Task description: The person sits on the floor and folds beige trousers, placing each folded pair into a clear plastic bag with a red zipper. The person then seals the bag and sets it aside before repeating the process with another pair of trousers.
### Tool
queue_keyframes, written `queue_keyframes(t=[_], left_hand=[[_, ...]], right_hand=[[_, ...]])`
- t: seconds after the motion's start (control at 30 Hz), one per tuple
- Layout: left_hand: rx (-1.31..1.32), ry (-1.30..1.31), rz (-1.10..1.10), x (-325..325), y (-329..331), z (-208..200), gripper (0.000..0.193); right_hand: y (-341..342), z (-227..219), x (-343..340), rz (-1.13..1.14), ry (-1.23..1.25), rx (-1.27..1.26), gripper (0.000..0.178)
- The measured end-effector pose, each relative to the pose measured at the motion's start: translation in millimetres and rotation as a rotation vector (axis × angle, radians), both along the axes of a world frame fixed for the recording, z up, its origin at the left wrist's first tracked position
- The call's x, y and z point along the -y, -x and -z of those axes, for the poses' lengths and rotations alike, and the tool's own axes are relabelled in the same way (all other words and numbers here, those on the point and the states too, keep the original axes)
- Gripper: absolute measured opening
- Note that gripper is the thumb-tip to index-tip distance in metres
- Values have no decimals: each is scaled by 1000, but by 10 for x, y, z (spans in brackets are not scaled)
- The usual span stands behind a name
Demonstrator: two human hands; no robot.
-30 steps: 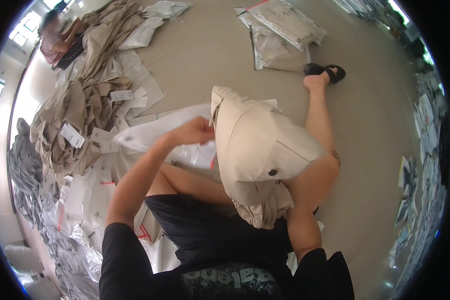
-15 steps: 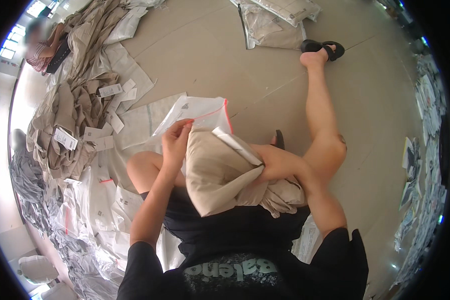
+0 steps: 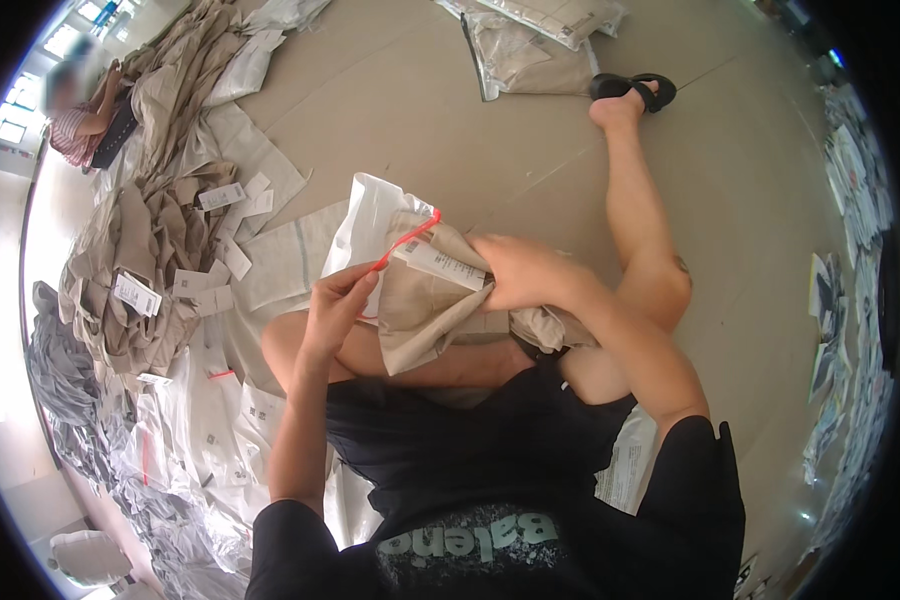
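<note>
My left hand point(image 3: 336, 308) pinches the red-edged mouth of a clear plastic bag point(image 3: 354, 232) above my lap. A folded beige garment point(image 3: 415, 325) has its far part inside this bag, under the red strip. My right hand point(image 3: 520, 272) grips the garment's right side, the thumb hidden from view. On top of the folded cloth lies a white paper tag point(image 3: 442, 265), close to my right fingertips. A loose bunched part of the beige cloth point(image 3: 548, 328) hangs below my right wrist.
Beige garments with white tags point(image 3: 135, 250) are heaped on the left, beside clear bags point(image 3: 195, 410) and grey garments point(image 3: 65, 365). Packed bags point(image 3: 535, 60) lie on the floor ahead. Another person point(image 3: 85, 120) sits far left. Stacked packages point(image 3: 855, 250) line the right.
The garment's far end has gone into the bag mouth, and the red strip now crosses over it. My right hand has moved forward and left; my left hand has shifted slightly toward me.
</note>
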State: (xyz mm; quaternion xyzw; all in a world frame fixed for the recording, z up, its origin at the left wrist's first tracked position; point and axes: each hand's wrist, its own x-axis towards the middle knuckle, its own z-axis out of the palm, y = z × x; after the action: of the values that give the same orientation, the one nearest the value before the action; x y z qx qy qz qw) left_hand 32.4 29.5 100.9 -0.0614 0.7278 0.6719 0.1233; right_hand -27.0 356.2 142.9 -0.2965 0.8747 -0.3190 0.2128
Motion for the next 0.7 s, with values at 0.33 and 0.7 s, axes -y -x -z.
queue_keyframes(t=[0.33, 0.7], left_hand=[[-480, 530, 179, -427, 39, -24, 32], [-242, 453, -49, -319, 183, 1051, 16]], right_hand=[[28, 398, 26, 88, -261, -150, 71], [266, 771, -86, 294, -229, -39, 83]])
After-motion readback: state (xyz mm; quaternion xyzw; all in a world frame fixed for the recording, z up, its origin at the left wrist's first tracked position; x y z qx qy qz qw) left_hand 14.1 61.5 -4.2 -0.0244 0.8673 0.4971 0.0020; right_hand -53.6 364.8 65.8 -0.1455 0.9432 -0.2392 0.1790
